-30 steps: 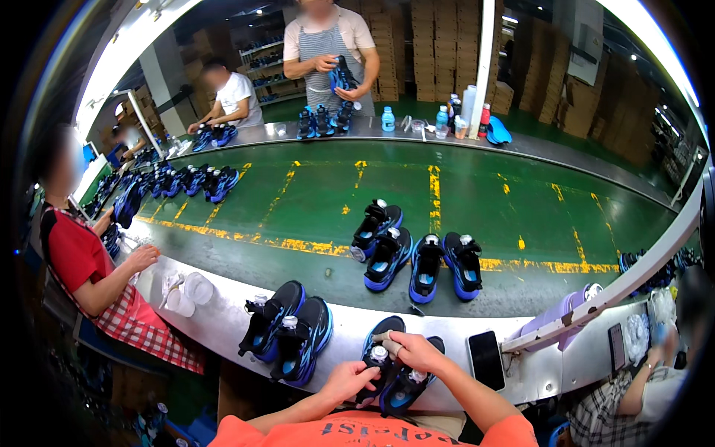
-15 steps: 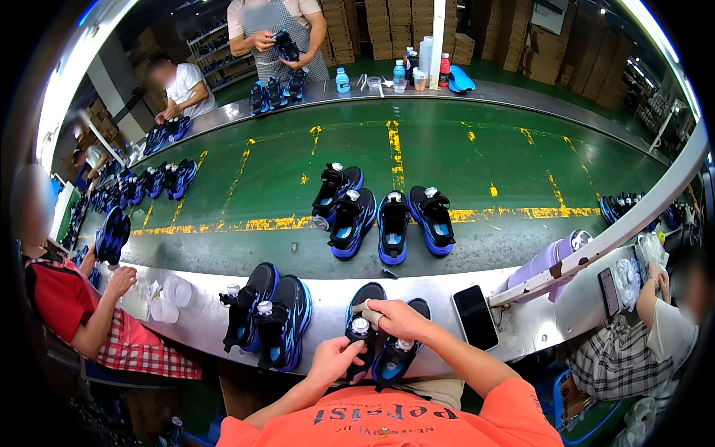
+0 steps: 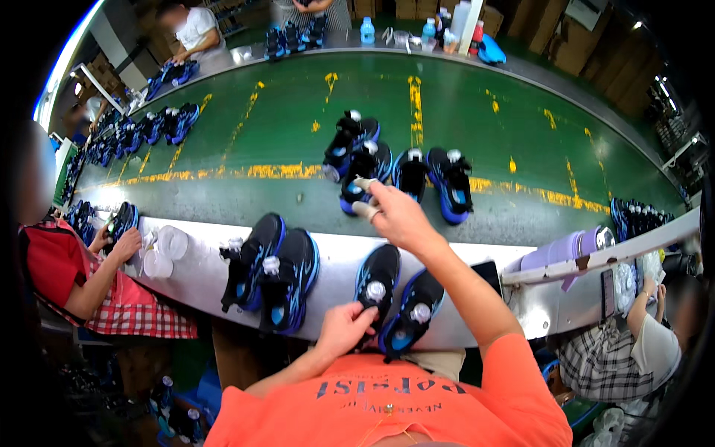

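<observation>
A pair of black sneakers with blue-purple soles and round silver-white dials stands on the metal ledge right before me. My left hand (image 3: 347,328) is closed at the side of the left sneaker (image 3: 378,270), just below its dial. Beside it the right sneaker (image 3: 421,299) stands untouched. My right hand (image 3: 398,216) is stretched forward over the green belt, with beige covers on two fingertips. Its fingers are apart, in front of a black sneaker (image 3: 380,161) that they partly hide; whether they touch it I cannot tell. Another belt sneaker (image 3: 450,182) stands to their right.
Another sneaker pair (image 3: 293,287) stands on the ledge to my left, near clear plastic cups (image 3: 172,243). A phone (image 3: 487,279), a purple bottle (image 3: 560,252) and a white metal bar (image 3: 603,257) are at right. Co-workers sit on both sides and work across the green belt (image 3: 268,141).
My right hand has left the near sneakers and reached forward to those on the belt. The left hand stays at the near left sneaker. The view has shifted, and the left co-worker has lowered a sneaker.
</observation>
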### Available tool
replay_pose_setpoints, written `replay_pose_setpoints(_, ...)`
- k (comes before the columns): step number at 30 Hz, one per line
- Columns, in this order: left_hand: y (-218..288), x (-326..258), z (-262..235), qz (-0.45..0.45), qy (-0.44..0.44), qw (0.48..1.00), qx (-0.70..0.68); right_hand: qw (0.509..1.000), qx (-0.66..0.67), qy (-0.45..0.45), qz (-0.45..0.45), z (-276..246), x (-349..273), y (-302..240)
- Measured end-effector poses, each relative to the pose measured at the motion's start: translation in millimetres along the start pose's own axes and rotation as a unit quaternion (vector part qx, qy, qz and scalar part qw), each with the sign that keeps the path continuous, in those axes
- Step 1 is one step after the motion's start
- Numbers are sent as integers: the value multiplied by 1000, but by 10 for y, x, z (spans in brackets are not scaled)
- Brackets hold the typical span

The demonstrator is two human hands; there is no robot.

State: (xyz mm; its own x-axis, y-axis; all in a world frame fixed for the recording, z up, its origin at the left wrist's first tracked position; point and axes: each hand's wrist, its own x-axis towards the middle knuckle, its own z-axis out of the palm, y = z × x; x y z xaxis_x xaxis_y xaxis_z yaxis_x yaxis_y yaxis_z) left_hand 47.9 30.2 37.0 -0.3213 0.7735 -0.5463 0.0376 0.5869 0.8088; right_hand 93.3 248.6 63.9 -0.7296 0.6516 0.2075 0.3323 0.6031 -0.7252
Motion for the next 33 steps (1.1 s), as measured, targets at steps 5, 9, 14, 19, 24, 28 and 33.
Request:
replay_pose_setpoints(5,-28,42,-33,-13,-27,1000,-9,987,-160,-1,20,559,707,-28)
replay_pose_setpoints(9,-90,73,-40,24,-29,999,-9,974,-220,33,48,1211,1120,204)
replay_pose_setpoints(14,-33,94,-65,2,-72,997,-28,955,-264,18,132,1350,1483,406)
replay_pose_setpoints(19,-153,126,-90,15,-79,996,-48,951,-280,-86,99,1277,1523,244)
replay_pose_setpoints(24,-18,86,-85,6,-73,997,-26,960,-259,-16,103,1474,1183,430)
replay_pose_setpoints(28,-67,97,-56,37,-54,997,-31,971,-225,-9,78,1225,1027,533)
replay_pose_setpoints(33,-106,129,-64,0,-61,998,1,966,-251,-15,66,394,441,763)
